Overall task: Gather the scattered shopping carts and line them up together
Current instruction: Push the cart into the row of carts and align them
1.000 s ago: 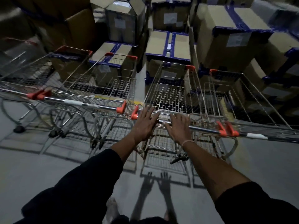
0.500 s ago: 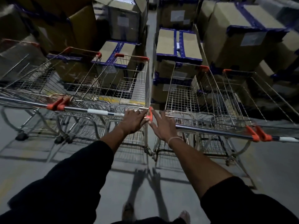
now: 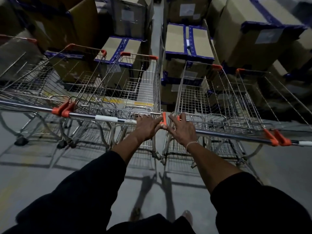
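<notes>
Several wire shopping carts with orange handle caps stand side by side facing stacked boxes. My left hand [image 3: 146, 127] is curled over the right end of the left-centre cart's handle [image 3: 104, 118]. My right hand [image 3: 182, 130] lies with fingers spread on the left end of the right-centre cart's handle [image 3: 228, 134]. The baskets of these two carts [image 3: 138, 85] [image 3: 199, 98] are nearly parallel, with a narrow gap between them. Another cart [image 3: 273, 98] sits against the right one. More carts [image 3: 55, 78] line up on the left.
Tall cardboard boxes with blue tape [image 3: 189, 39] are stacked right in front of the carts, with a narrow aisle [image 3: 157, 17] between the stacks. Grey concrete floor [image 3: 50, 174] lies behind the carts. My feet [image 3: 187, 217] show at the bottom.
Both hands were on the right-centre cart's handle. My left hand has shifted onto the neighbouring left cart's handle end, and the two carts now stand closer and straighter.
</notes>
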Demonstrator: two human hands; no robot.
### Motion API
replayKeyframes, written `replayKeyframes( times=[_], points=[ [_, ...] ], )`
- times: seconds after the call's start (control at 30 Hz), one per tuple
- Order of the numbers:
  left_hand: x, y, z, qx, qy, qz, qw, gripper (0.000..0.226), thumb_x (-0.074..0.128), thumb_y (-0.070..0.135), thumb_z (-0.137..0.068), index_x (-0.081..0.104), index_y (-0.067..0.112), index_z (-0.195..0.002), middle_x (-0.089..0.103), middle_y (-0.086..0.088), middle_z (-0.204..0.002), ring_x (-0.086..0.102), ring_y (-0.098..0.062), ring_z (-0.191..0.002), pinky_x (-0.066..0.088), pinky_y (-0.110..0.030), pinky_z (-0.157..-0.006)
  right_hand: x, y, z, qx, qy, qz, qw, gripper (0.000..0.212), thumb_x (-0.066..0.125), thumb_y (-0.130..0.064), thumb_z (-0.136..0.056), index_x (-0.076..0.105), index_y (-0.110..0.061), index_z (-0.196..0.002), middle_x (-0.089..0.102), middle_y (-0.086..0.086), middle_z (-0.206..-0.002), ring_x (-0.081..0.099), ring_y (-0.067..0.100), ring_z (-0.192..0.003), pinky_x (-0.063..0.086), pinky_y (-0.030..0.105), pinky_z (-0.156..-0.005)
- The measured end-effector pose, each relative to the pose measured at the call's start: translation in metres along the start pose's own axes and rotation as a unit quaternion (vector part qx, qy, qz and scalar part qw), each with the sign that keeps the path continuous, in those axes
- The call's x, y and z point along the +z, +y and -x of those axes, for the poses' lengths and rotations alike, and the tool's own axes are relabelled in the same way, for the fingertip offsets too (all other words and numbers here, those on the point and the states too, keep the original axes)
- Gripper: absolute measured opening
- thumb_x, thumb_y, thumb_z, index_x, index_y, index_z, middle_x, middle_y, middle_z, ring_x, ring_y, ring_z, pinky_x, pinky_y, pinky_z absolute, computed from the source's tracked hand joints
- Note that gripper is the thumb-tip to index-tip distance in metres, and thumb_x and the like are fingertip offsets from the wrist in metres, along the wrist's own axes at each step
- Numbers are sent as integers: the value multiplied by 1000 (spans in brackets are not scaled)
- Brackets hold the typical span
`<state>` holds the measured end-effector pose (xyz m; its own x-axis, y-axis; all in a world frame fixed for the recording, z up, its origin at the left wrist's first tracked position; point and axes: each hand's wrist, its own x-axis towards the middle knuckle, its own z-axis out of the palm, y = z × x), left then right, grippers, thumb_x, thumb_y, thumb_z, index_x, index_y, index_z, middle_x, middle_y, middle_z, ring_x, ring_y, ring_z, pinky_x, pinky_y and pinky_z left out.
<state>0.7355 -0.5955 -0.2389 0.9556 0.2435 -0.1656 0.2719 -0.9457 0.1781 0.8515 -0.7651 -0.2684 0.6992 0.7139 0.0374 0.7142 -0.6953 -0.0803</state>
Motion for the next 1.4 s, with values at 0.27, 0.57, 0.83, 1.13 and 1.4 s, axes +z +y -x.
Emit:
replayKeyframes(
  times=[0.27,0.57,0.83,1.13,1.4],
  points=[
    [7,4,-2,-9,8,23,1000,55,26,58,-110,26,44,-163,67,-19,-119,54,-35,-119,31,-44,-97,1,4,-1,-16,-5,14,1000,81,15,-82,-97,40,-35,-158,40,15,-145,65,32,-98,55,46,-88],
    [7,1,-2,-3,-5,47,999,53,25,59,-110,29,45,-161,70,-16,-118,51,-34,-122,30,-43,-94,-4,0,0,6,-18,-27,999,104,-4,-93,-86,40,-29,-155,44,12,-144,63,33,-111,41,49,-101],
    [6,-8,0,7,9,64,998,49,27,55,-111,32,48,-160,67,-13,-99,54,-33,-113,30,-44,-92,0,-11,6,-71,-27,-4,997,89,27,-82,-98,23,-26,-167,27,5,-171,29,31,-153,31,52,-118],
    [3,-16,-4,31,-3,58,998,50,32,56,-110,44,37,-155,66,-11,-105,50,-31,-120,28,-44,-94,-2,-26,6,-59,-38,-16,997,67,34,-63,-103,25,-35,-163,37,3,-163,38,29,-144,46,57,-105],
    [6,-20,-5,40,-5,48,998,51,29,58,-110,43,38,-154,63,-9,-101,50,-30,-116,28,-45,-95,-2,-28,9,-66,-34,-33,997,69,30,-62,-104,25,-30,-164,37,2,-164,39,28,-143,47,52,-106]
  ],
)
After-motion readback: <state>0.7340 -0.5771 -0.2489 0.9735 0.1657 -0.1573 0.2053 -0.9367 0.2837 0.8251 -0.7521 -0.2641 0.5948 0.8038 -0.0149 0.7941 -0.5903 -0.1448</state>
